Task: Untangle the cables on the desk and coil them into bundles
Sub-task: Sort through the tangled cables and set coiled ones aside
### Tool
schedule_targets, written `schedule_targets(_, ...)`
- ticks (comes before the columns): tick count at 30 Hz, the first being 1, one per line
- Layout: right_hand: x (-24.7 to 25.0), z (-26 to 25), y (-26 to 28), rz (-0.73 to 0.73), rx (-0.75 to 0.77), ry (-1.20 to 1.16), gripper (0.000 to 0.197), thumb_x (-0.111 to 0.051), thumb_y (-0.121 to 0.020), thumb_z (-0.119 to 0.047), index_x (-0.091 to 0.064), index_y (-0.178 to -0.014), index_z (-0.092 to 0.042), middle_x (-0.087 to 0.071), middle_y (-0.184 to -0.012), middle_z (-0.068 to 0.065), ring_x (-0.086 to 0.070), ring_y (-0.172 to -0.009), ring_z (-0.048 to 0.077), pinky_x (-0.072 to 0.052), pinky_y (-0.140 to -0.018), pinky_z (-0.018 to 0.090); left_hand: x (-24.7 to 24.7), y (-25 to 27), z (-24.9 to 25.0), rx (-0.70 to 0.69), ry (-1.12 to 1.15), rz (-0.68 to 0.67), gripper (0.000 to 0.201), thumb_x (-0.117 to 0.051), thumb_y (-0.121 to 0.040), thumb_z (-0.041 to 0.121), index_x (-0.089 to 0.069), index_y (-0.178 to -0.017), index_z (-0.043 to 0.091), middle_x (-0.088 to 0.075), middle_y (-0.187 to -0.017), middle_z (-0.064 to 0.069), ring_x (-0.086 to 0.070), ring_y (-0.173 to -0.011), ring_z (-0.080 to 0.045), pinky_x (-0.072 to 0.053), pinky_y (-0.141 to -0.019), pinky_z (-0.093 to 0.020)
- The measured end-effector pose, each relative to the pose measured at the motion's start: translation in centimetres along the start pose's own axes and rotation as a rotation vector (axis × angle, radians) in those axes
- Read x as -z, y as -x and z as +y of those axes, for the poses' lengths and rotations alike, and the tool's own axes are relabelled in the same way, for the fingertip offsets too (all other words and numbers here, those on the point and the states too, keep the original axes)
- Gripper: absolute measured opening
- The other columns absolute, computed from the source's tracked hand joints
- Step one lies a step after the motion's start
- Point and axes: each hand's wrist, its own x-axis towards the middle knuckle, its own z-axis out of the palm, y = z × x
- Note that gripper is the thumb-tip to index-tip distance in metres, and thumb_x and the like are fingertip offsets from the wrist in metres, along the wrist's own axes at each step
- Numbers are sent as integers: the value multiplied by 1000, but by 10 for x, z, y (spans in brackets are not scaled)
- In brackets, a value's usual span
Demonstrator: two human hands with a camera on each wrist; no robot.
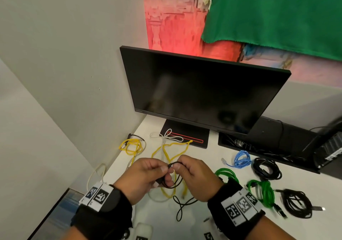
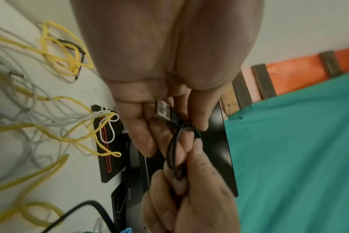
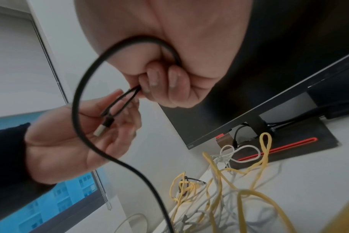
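Above the desk's front middle, both hands hold one thin black cable [image 1: 172,181]. My left hand [image 1: 162,173] pinches a small loop of it, and its USB plug [image 2: 163,109] lies across those fingers. My right hand [image 1: 182,169] grips the cable just beside the left; its fingers are curled round the cord in the right wrist view [image 3: 81,88]. The cable's loose tail [image 1: 183,205] trails onto the desk below the hands. Behind the hands lies a tangle of yellow and white cables [image 1: 167,152].
A black monitor [image 1: 199,90] on a flat base [image 1: 185,135] stands behind the tangle. A small yellow coil [image 1: 131,146] sits at the left. Coiled blue [image 1: 241,159], green [image 1: 262,189] and black [image 1: 296,202] bundles lie on the right. A wall borders the desk's left edge.
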Motion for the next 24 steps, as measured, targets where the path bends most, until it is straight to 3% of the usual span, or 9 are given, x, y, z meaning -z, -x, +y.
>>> schedule_targets(3, 5, 10, -3, -21, -111, -106, 21, -69, -90, -32, -63, -78, -15, -53, -61, -8, -46, -57, 5, -42, -58, 26, 5, -3, 4, -6, 18, 136, 16, -63, -84, 6, -74, -73, 4, -62, -65, -17, -65, -59, -26, -56, -59, -31)
schedule_targets(6, 25, 28, -2, -203, -321, -239, 14, -74, -80, -23, -70, -79, -10, -69, -65, -2, -62, -61, 10, -49, -61, 24, 23, -8, 14, -52, 109, 336, 21, -54, -90, -1, -70, -77, -2, -59, -62, -14, -62, -53, -23, -55, -55, -29)
schedule_targets(8, 37, 42, 2, -213, -397, -266, 7, -74, -83, -17, -72, -80, -11, -74, -72, 4, -67, -67, 13, -52, -65, 26, 37, -8, 21, -86, 142, 392, 16, -53, -92, -2, -65, -82, -6, -58, -60, -12, -61, -51, -22, -55, -53, -27)
schedule_targets(10, 42, 52, 5, -61, -446, -413, 9, -74, -87, -14, -72, -78, -13, -74, -75, 12, -69, -70, 19, -54, -65, 28, 48, -8, 25, -105, 148, 417, 14, -53, -93, -1, -63, -85, -7, -59, -60, -11, -60, -51, -21, -56, -53, -26)
schedule_targets(12, 40, 60, 3, 219, -493, -610, 15, -73, -89, -12, -69, -75, -15, -71, -72, 14, -66, -62, 24, -55, -60, 30, 52, -8, 24, -114, 114, 430, 15, -53, -93, -1, -64, -85, -7, -59, -61, -11, -61, -52, -21, -56, -54, -26)
schedule_targets(15, 25, 62, 1, 421, -497, -335, 16, -69, -92, -18, -63, -77, -16, -68, -69, 1, -61, -59, 16, -49, -56, 26, 46, -11, 16, -129, 28, 438, 18, -55, -93, -1, -67, -80, -3, -62, -63, -12, -64, -57, -22, -56, -56, -27)
schedule_targets(18, -4, 47, 6, 174, -377, 116, 19, -59, -97, -28, -58, -79, -23, -68, -77, -8, -62, -74, 12, -46, -63, 27, 33, -17, 7, -172, -83, 454, 18, -58, -93, 0, -69, -78, -1, -67, -66, -12, -67, -63, -21, -55, -62, -26)
schedule_targets(21, -29, 26, 13, -160, -205, 314, 26, -49, -98, -43, -57, -89, -20, -70, -88, -1, -62, -83, 22, -49, -74, 34, 22, -20, 1, -209, -219, 456, 17, -60, -91, -3, -69, -77, -2, -69, -63, -11, -66, -60, -16, -53, -61, -19)
schedule_targets(24, -28, 5, 12, -110, -72, 184, 33, -44, -97, -47, -55, -84, -19, -68, -81, -1, -60, -77, 18, -48, -74, 36, 13, -15, -4, -199, -337, 381, 20, -62, -89, -4, -69, -71, 3, -69, -61, -10, -63, -59, -13, -53, -63, -21)
